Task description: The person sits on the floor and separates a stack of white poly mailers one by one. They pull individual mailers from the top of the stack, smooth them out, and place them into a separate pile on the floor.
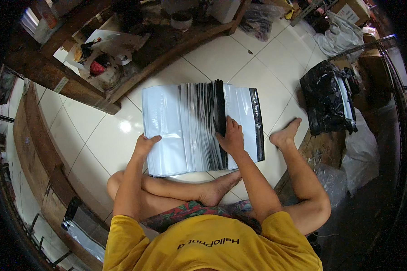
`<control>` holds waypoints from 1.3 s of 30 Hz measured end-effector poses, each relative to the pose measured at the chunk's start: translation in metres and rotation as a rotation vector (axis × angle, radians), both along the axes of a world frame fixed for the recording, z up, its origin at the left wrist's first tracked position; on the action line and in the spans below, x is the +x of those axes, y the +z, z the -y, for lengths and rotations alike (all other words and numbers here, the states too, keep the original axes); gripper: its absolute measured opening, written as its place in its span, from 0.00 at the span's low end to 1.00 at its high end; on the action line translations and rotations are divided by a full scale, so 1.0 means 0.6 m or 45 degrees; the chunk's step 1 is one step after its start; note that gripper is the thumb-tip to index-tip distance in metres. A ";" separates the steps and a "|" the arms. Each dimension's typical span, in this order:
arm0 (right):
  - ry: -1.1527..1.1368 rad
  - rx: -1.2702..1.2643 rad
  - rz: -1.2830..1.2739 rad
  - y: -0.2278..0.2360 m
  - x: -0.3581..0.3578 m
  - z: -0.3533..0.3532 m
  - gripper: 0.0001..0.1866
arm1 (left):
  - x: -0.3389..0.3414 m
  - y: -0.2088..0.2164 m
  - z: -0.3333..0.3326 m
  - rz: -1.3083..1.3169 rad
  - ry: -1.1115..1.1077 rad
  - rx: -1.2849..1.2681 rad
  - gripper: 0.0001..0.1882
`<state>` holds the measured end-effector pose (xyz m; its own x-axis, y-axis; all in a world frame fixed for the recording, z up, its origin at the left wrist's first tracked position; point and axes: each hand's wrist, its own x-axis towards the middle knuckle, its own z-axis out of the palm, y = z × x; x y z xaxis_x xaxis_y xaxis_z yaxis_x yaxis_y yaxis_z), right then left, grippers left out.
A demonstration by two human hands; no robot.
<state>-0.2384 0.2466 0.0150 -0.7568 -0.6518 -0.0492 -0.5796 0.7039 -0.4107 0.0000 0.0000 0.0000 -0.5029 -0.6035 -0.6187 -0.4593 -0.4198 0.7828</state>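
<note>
A thick stack of white plastic mailer bags [163,113] lies spread out on the floor in front of me. Its middle is fanned into many thin layers with grey and black edges [205,131]. My left hand [146,145] grips the left edge of the stack, thumb on top and fingers mostly hidden. At the fan's right side, my right hand [233,137] closes on the upright black-edged layers, its thumb toward the fan. White bags with a black end strip [258,124] extend flat to the right of that hand.
White tiles [122,126] make up the floor. A wooden shelf unit [167,63] holding assorted items stands at the far left. A black plastic-wrapped bundle [323,99] sits at right, near clear plastic wrap [334,178]. My bare foot [287,133] rests right of the stack; a wooden bench [40,153] is at left.
</note>
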 end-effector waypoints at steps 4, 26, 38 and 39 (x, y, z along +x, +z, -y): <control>0.127 -0.108 -0.079 -0.042 -0.036 -0.023 0.45 | -0.010 0.017 0.002 -0.004 -0.059 0.028 0.34; -0.463 0.113 -0.082 0.003 -0.147 -0.117 0.43 | -0.011 0.023 -0.006 0.068 0.007 -0.008 0.26; 0.197 0.020 -0.523 -0.028 -0.086 -0.070 0.37 | -0.004 0.019 -0.003 0.124 0.026 0.021 0.25; 0.195 0.153 -0.454 -0.058 -0.092 -0.087 0.38 | -0.003 0.012 -0.006 0.080 0.001 0.010 0.29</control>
<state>-0.2934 0.2991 -0.0199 -0.6346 -0.7641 0.1160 -0.7728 0.6289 -0.0852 -0.0018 0.0038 0.0070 -0.4628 -0.5989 -0.6536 -0.5069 -0.4260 0.7493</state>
